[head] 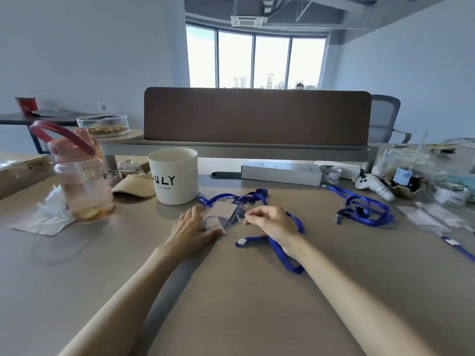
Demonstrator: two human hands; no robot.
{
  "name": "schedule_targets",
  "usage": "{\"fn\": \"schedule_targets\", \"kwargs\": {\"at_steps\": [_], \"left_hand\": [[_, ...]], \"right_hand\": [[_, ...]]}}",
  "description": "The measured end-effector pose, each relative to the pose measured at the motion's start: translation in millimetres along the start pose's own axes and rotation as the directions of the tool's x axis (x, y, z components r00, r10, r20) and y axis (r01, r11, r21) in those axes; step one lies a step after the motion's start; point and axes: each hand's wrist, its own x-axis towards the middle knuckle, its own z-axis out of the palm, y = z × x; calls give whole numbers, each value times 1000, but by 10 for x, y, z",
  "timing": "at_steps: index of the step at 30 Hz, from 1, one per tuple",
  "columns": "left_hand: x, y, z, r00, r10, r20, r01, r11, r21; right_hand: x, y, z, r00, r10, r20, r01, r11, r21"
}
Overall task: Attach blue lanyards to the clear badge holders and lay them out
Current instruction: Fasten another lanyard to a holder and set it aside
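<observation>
A clear badge holder (223, 211) lies flat on the table in front of me. My left hand (193, 228) rests on its left side with fingers straight, pressing it down. My right hand (270, 220) has curled fingers and pinches a small clear piece at the holder's right edge. A blue lanyard (284, 255) runs under my right wrist and loops toward me, its white clip end (241, 242) lying near my right hand. More blue lanyard (253, 195) is bunched just behind the holder. A second blue lanyard (365, 209) lies coiled to the right.
A white cup (176, 176) stands behind my left hand, a pink water bottle (81, 176) and crumpled tissue (43, 214) to the left. Several clear holders (434, 217) lie at the right edge, with a white box (281, 173) and a brown divider (257, 116) behind.
</observation>
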Motion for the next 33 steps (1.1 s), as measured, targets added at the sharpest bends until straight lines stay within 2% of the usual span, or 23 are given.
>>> {"fn": "schedule_targets", "kwargs": {"at_steps": [3, 7, 9, 12, 14, 16, 21, 24, 29, 33], "left_hand": [[7, -8, -51, 1000, -28, -4, 28, 1000, 4], [-37, 28, -204, 999, -45, 31, 47, 997, -68], [-99, 76, -272, 1000, -15, 0, 15, 992, -122], [-165, 164, -316, 995, 62, -82, -76, 981, -178], [-194, 227, -318, 994, 93, -62, -103, 977, -185], [-207, 260, -304, 993, 119, -28, -122, 977, -177], [-242, 284, -309, 987, 138, -80, -152, 966, -210], [-234, 280, -308, 990, 134, -39, -140, 965, -223], [-212, 272, -303, 991, 128, -33, -132, 962, -238], [-199, 250, -283, 991, 126, 37, -115, 971, -209]], "right_hand": [[8, 130, 15, 996, -82, -38, 82, 997, -5], [70, 182, -17, 963, -218, -161, 195, 970, -149], [90, 173, -33, 945, -257, -203, 222, 958, -182], [93, 145, -8, 945, -276, -175, 229, 942, -246], [86, 120, 19, 948, -277, -154, 234, 940, -250], [65, 81, 47, 960, -253, -122, 230, 957, -179], [31, -10, 58, 985, -161, -65, 165, 985, 50], [23, -21, 42, 993, -105, -53, 112, 983, 146], [36, 17, -21, 997, -70, -29, 75, 972, 223], [25, -4, -1, 996, -50, 70, 35, 978, 207]]}}
